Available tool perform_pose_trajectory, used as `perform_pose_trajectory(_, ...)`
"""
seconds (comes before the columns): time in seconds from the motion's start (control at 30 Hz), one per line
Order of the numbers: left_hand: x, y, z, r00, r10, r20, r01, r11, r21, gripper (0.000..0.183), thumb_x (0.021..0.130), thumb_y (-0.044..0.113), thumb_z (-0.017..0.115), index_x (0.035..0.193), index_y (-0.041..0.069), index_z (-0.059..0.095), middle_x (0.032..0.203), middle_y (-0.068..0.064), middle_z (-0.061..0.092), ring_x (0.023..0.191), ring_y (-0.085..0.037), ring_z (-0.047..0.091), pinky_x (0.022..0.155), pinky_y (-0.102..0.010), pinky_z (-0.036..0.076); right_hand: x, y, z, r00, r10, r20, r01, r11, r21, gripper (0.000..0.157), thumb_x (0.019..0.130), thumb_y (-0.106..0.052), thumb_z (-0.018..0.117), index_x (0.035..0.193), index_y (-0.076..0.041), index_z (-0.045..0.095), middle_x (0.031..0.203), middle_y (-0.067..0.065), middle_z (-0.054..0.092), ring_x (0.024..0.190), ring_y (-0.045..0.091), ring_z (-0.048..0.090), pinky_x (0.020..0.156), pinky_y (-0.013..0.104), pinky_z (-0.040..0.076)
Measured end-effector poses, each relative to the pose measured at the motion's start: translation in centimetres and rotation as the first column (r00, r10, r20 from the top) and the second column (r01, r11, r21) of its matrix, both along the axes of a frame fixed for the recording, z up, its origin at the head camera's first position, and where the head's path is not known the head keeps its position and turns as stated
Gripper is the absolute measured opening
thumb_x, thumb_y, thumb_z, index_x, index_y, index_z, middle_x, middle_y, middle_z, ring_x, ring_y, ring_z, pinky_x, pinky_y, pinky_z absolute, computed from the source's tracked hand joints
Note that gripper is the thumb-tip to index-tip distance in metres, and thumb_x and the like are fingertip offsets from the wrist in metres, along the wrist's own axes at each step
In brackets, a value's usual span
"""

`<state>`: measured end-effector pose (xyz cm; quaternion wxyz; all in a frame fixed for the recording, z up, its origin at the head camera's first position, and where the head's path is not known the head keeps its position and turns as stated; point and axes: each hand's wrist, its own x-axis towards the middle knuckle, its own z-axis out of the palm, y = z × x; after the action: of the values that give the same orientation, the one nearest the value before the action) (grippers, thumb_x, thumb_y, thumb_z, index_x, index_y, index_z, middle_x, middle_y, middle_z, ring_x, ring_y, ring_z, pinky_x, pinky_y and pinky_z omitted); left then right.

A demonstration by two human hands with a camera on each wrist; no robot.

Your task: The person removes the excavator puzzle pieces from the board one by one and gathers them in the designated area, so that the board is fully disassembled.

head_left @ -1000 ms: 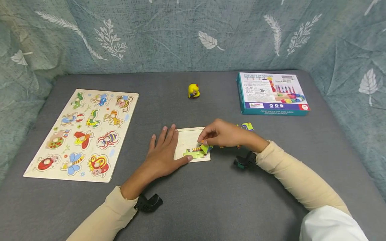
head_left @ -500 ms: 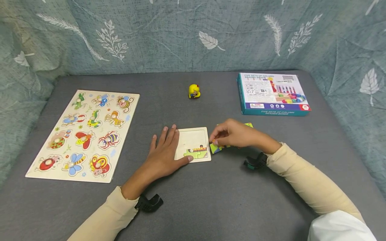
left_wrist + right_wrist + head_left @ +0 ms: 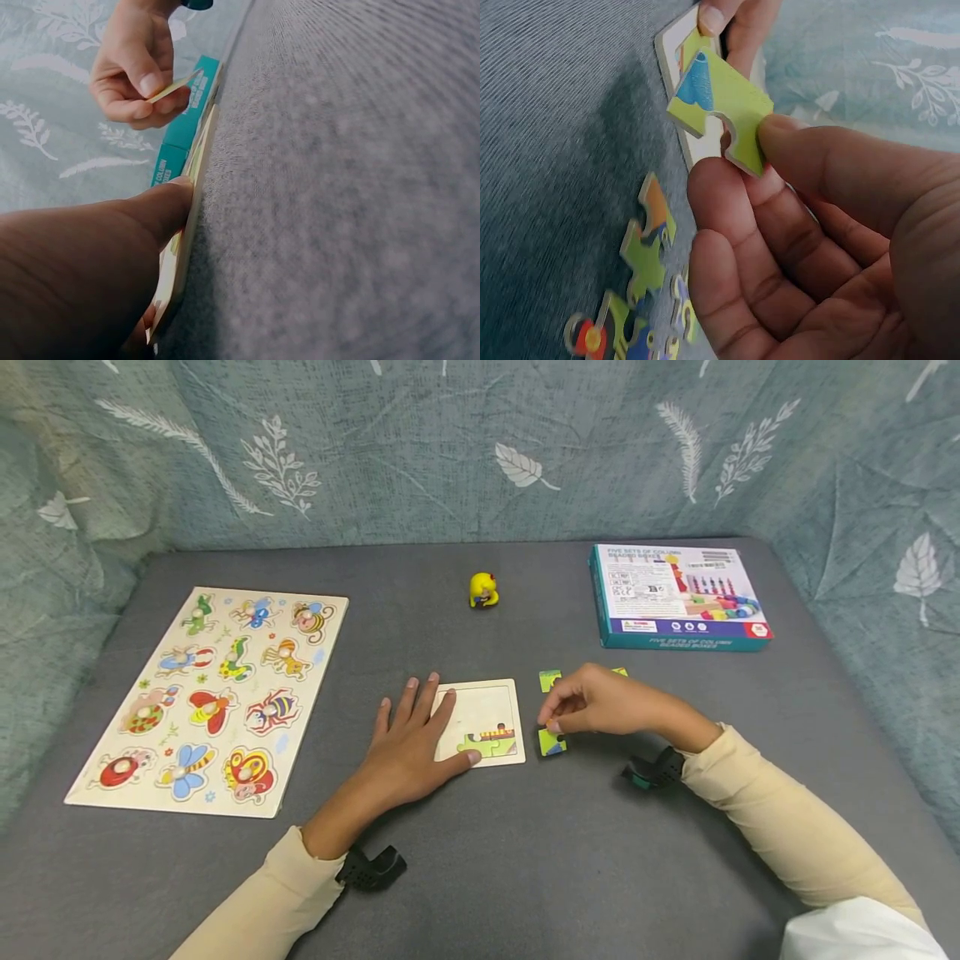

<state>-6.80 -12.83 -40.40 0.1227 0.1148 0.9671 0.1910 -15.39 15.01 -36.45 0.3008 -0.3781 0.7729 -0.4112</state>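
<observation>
My left hand (image 3: 405, 743) lies with spread fingers on the left side of a small wooden puzzle tray (image 3: 480, 702), its thumb on the lower edge. Green jigsaw pieces (image 3: 495, 743) sit joined along the tray's bottom, one showing a red-and-yellow striped part. Just right of the tray, my right hand (image 3: 603, 702) pinches a green puzzle piece with a blue corner (image 3: 552, 743) between thumb and fingers. In the right wrist view that puzzle piece (image 3: 739, 97) is held up off the table, its round notch facing the fingers.
Loose puzzle pieces (image 3: 645, 255) lie under and beyond the right hand, one green puzzle piece (image 3: 550, 680) among them. A wooden insect peg board (image 3: 217, 693) lies at left. A yellow toy (image 3: 483, 590) stands behind the tray, and a teal-edged box (image 3: 678, 597) lies at back right.
My right hand has carried the green piece from over the tray's lower right corner out to the right. The left hand stays on the tray, one finger now spread further apart.
</observation>
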Motion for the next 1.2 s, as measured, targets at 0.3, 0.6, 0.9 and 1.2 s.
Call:
perform_pose_trajectory(0.3,0.2,-0.1,0.0,0.999,-0.024,-0.025,0.025,1.000,0.019,0.089,0.091,0.059,0.056,0.156,0.008,0.021,0.162,-0.013,-0.003,0.146,-0.032,-0.011,0.110,-0.059,-0.008,0.2,0.9,0.0,1.000,0.003,0.011,-0.003,0.999,0.033,0.008,0.090,-0.001,0.067,0.095,-0.001,0.074,0.087,0.001,0.069,0.078,0.014,0.060,0.070,0.027,0.051)
perform_pose_trajectory(0.6,0.2,-0.2,0.0,0.999,-0.034,-0.030,0.035,0.999,0.027,0.090,0.091,0.059,0.056,0.155,0.008,0.021,0.162,-0.010,-0.002,0.146,-0.033,-0.012,0.110,-0.059,-0.009,0.3,1.4,-0.1,1.000,0.016,0.016,-0.017,0.997,0.070,0.010,0.089,0.000,0.067,0.097,0.000,0.074,0.089,0.002,0.069,0.079,0.015,0.060,0.071,0.027,0.052)
perform_pose_trajectory(0.9,0.2,-0.2,-0.1,0.999,-0.034,-0.032,0.034,0.999,0.018,0.090,0.091,0.059,0.056,0.155,0.007,0.022,0.162,-0.011,0.000,0.146,-0.033,-0.011,0.110,-0.059,-0.009,0.3,1.4,-0.3,1.000,0.026,0.006,-0.027,0.997,0.071,0.010,0.089,-0.001,0.069,0.098,0.000,0.073,0.086,0.001,0.068,0.077,0.014,0.059,0.070,0.027,0.052)
perform_pose_trajectory(1.2,0.2,-0.2,-0.1,0.998,-0.044,-0.043,0.044,0.999,0.011,0.090,0.091,0.060,0.055,0.155,0.007,0.021,0.162,-0.011,0.001,0.146,-0.034,-0.010,0.109,-0.060,-0.007,0.2,1.4,-0.2,0.999,0.030,-0.040,-0.025,0.994,0.104,0.010,0.090,-0.005,0.069,0.098,-0.002,0.074,0.088,0.001,0.069,0.076,0.013,0.059,0.069,0.026,0.051)
